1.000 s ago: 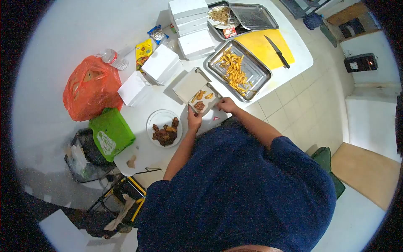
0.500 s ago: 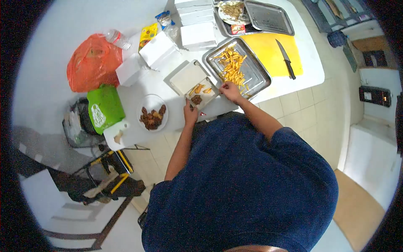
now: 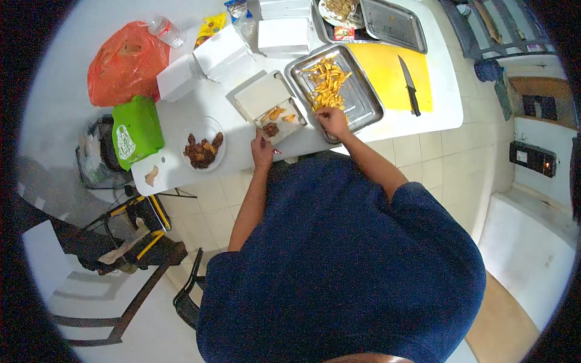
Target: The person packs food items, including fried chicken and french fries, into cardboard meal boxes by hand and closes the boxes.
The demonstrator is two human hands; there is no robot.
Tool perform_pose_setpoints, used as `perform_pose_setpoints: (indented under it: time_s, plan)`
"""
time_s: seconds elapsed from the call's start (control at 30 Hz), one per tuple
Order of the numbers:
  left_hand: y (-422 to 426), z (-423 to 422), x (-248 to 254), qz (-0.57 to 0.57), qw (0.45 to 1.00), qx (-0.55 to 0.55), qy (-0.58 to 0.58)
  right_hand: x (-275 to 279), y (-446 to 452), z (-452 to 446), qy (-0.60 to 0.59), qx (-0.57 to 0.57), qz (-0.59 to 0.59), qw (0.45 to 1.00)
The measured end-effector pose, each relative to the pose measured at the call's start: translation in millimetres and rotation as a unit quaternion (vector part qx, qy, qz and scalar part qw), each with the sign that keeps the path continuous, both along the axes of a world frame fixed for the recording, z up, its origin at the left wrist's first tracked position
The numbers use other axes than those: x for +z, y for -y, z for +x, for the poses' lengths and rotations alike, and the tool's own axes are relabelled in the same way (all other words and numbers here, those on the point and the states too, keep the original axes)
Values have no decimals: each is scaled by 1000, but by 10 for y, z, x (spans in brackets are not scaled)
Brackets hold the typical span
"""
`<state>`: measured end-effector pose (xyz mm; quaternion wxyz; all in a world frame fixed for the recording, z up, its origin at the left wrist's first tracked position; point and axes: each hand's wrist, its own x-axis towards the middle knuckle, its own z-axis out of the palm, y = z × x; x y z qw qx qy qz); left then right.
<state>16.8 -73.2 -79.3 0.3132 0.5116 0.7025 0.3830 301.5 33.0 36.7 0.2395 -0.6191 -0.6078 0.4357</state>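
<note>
My left hand [image 3: 262,149] is at the near left corner of an open food box [image 3: 261,100], its fingers closed on the box edge. Inside the box lie a dark piece of meat [image 3: 270,129] and some yellow fries [image 3: 288,118]. Over the near left part of a metal tray [image 3: 362,91] is my right hand [image 3: 333,122], fingers drawn together at the fries [image 3: 330,81]; whatever is between them is too small to make out. To the left of the box, a white plate [image 3: 221,143] holds browned meat pieces [image 3: 203,151].
A knife [image 3: 409,85] lies on a yellow board [image 3: 387,75] at the right. White boxes [image 3: 283,37], a plastic bottle [image 3: 166,32], a red bag [image 3: 128,63] and a green bag [image 3: 138,132] stand behind and left. A second metal tray [image 3: 394,23] is at the back.
My right hand has moved from beside the box to the fries in the metal tray. My left hand remains at the box. The whole view has shifted.
</note>
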Motion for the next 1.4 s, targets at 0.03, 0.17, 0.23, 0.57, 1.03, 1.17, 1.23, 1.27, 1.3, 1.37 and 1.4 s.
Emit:
perform_pose_setpoints:
  time_s: [0.03,0.17,0.23,0.57,1.03,1.17,1.23,1.27,1.3,1.37,1.4]
  plan:
    - [34,5,-16,-10,1000,-1,21,-82,26,46,11,-2,14,1000]
    - [-7,65,135,-43,996,7,81,-112,-37,155,52,-7,53,997]
    - [-2,91,211,-51,997,8,59,59,-114,179,61,-27,-20,998]
    - [15,66,322,-78,984,27,161,62,-597,141,282,165,35,945]
    - [15,80,310,-79,980,36,177,-19,-732,166,364,296,35,883]
    - [13,68,250,-107,981,32,158,-277,-753,217,388,305,42,869]
    - [-11,99,392,-127,973,44,187,121,-759,133,372,313,35,873]
    - [-17,138,563,-136,963,54,225,36,-789,130,364,307,43,878]
    - [-44,161,697,-145,952,64,262,-123,-829,147,356,300,52,883]
    - [-20,101,407,-103,975,50,192,-340,-880,182,332,257,59,906]
    - [-25,86,416,-84,983,44,157,-381,-883,173,314,221,57,922]
